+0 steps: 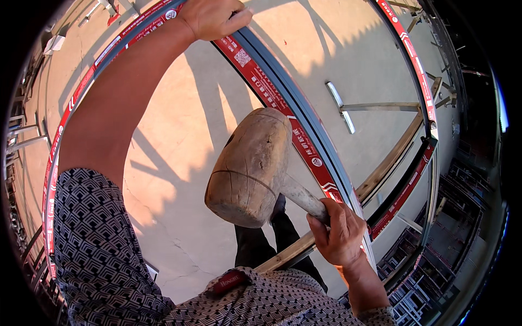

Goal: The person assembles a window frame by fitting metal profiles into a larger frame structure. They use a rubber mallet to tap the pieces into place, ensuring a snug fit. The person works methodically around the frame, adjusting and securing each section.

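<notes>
In my right hand [341, 232] is the handle of a large wooden mallet [253, 163], my fingers wrapped round it. Cracks run over the mallet's thick barrel-shaped head, which hangs in front of my body. At the top, my left arm reaches far forward. My left hand [215, 19] is closed on the long frame bar [293, 103], a dark grey grooved profile with red printed protective film along its side. The mallet head appears in front of this bar's near side; whether they touch I cannot tell.
Another red-filmed frame bar [411, 51] runs along the right. Wooden support bars [394, 155] lie beneath the frame, and a short metal bar [340, 107] stands out over the concrete floor [168, 217]. Stacked dark frames [446, 239] fill the lower right.
</notes>
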Demonstrator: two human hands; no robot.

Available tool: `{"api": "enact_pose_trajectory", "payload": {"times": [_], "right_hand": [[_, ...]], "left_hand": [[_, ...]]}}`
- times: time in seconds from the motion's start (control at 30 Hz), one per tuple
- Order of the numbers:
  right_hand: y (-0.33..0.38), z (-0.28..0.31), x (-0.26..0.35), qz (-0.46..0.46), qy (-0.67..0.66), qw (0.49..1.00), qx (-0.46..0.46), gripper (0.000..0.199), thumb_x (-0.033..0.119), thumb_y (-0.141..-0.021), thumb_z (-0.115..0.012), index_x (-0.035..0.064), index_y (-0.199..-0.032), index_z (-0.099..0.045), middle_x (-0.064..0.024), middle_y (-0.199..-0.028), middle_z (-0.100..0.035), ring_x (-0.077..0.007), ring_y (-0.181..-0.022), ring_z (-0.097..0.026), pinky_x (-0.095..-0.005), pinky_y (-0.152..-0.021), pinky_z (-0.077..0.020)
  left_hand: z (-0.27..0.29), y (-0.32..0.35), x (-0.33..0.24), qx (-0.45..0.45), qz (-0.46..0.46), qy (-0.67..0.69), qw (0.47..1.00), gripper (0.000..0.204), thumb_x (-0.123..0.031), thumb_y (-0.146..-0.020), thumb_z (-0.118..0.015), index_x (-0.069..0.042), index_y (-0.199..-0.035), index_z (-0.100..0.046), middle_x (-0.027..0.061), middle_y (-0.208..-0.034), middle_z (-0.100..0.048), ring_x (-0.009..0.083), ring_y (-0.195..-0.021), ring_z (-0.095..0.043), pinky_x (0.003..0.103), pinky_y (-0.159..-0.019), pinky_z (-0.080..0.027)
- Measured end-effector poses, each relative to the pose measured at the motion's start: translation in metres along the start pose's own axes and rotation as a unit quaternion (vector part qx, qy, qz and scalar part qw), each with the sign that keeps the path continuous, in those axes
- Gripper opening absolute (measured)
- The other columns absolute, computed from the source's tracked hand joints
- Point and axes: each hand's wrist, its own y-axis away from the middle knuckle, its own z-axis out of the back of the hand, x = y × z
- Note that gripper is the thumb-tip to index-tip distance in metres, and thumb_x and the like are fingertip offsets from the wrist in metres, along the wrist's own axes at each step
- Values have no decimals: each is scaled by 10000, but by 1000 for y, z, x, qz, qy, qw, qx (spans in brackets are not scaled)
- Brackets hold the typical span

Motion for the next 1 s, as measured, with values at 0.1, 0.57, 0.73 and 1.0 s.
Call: {"api": "enact_pose_trajectory", "payload": {"times": [0.1,0.57,0.73,1.0], "right_hand": [[-8,-4,11,-4,-4,1000,8,424,198,-909,-869,4,-1215,-648,-92,-899,-681,-228,-727,-687,-374,-580,-534],[-35,-23,16,48,26,998,-17,412,195,-870,-891,41,-1181,-669,-35,-838,-622,-170,-662,-629,-344,-519,-468],[-49,-40,28,4,56,998,-22,394,234,-926,-842,48,-1216,-649,-40,-837,-579,-171,-617,-602,-345,-490,-461],[-57,-43,32,30,31,998,-46,427,272,-936,-840,66,-1256,-647,-42,-820,-595,-171,-605,-619,-343,-472,-476]], "left_hand": [[-1,0,3,1,-4,-15,1000,465,-402,-956,-585,-86,-632,-692,195,-700,-698,430,-666,-686,568,-614,-518],[1,1,5,-30,-63,13,997,429,-357,-952,-592,-82,-642,-704,182,-707,-699,406,-693,-694,535,-605,-534],[-7,5,14,-48,-91,-8,995,406,-370,-1030,-551,-98,-823,-770,151,-787,-736,387,-740,-701,497,-662,-549],[-14,5,19,-58,-106,-13,993,435,-398,-1075,-532,-102,-889,-791,132,-816,-747,380,-767,-702,484,-696,-553]]}}
